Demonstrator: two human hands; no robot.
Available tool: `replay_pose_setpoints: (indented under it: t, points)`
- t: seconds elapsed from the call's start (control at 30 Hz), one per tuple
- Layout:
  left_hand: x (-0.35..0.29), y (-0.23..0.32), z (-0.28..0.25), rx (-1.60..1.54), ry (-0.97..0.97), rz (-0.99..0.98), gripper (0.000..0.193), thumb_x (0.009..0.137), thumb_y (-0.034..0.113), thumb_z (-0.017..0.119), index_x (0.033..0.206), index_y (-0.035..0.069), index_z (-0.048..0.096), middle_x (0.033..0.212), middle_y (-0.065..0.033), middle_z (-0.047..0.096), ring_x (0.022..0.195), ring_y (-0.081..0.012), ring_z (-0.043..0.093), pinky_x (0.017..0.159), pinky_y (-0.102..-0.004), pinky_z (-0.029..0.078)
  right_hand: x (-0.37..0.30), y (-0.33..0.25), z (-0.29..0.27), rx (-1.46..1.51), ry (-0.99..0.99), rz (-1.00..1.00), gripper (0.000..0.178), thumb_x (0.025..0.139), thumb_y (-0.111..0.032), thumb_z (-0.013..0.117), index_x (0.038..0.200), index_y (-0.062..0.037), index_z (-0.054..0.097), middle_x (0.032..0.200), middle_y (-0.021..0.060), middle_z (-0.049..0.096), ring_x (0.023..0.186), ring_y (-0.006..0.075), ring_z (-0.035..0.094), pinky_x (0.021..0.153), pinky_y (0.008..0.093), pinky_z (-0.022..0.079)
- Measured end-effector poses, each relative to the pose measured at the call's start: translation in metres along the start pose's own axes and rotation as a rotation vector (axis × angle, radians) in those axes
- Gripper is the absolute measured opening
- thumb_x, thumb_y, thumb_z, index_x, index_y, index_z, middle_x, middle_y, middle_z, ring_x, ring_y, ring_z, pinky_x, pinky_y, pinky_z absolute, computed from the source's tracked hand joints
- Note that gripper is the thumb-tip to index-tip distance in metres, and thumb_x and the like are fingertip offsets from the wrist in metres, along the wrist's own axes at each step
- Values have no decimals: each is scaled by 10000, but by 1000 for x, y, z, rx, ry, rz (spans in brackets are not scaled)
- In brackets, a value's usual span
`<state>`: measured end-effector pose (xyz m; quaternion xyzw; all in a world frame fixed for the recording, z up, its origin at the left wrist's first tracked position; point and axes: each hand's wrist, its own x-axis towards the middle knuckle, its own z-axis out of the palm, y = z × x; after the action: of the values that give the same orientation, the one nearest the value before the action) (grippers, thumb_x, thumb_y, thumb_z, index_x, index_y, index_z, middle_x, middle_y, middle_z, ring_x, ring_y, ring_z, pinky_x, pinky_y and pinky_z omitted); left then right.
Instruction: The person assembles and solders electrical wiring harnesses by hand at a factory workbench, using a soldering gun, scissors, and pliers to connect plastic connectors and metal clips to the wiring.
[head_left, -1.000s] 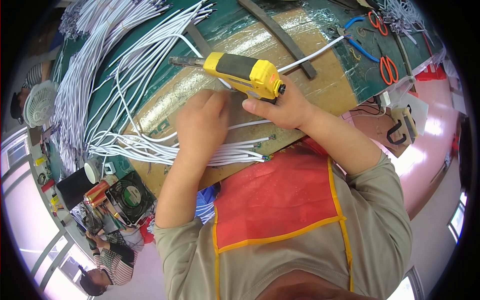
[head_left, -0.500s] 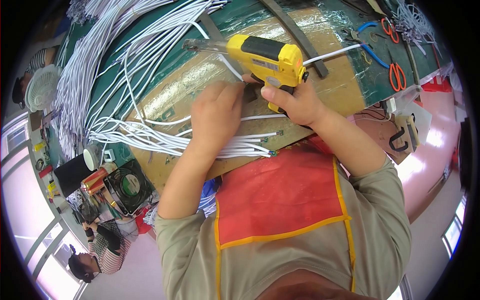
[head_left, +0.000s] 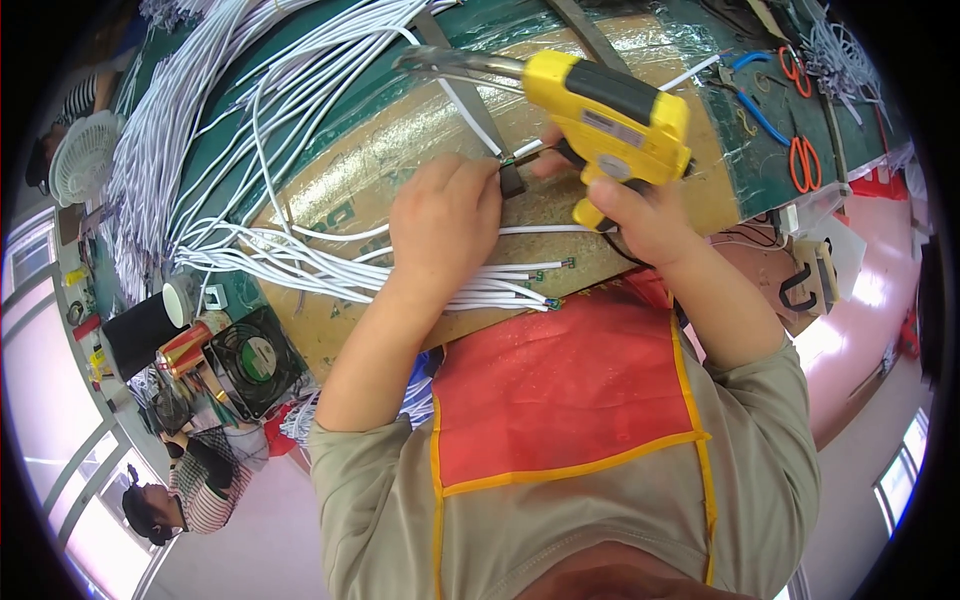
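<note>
My right hand (head_left: 650, 215) is wrapped round the handle of a yellow-and-black pistol-shaped tool (head_left: 605, 115). Its long metal front end points left, above the work board. With fingers closed, my left hand (head_left: 445, 215) pinches a white cable (head_left: 470, 118) by its end, where a small green tip (head_left: 507, 162) shows at my fingertips. Another white length (head_left: 690, 72) runs out to the right, partly hidden behind the tool. Both hands are over a brown board (head_left: 340, 195). Below them lie several white cables (head_left: 330, 275) with small green ends.
A dark metal bar (head_left: 590, 35) crosses the board's far side. Orange-handled tools (head_left: 803, 165) and blue-handled pliers (head_left: 755, 112) lie to the right. A large white cable bundle (head_left: 150, 170), a black fan (head_left: 250, 362) and a white basket (head_left: 85, 160) stand left. Two other people are at the left.
The tool in my right hand has moved right and slightly up, tilting its front. My left hand has shifted slightly right, and the green cable tip now shows.
</note>
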<state>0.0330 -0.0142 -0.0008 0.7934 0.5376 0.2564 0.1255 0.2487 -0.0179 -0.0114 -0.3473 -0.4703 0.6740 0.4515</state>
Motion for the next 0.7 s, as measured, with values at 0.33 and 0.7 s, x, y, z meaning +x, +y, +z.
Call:
replay_pose_setpoints:
  t: [0.33, 0.7]
  points:
    - [10, 4, -6, -52, -82, -121, 102, 821, 173, 663, 844, 87, 711, 818, -103, 647, 778, -317, 642, 682, -418, 517, -73, -4, -26, 80, 141, 151, 780, 793, -362, 794, 1358, 26, 422, 846, 53, 532, 637, 112, 480, 561, 254, 398]
    - [24, 5, -10, -129, -173, -277, 142, 805, 186, 657, 812, 56, 715, 829, -131, 668, 794, -329, 643, 718, -416, 511, -112, 9, -30, 14, 97, 243, 199, 841, -117, 701, 987, -43, 588, 840, 18, 568, 764, 129, 535, 674, 286, 445]
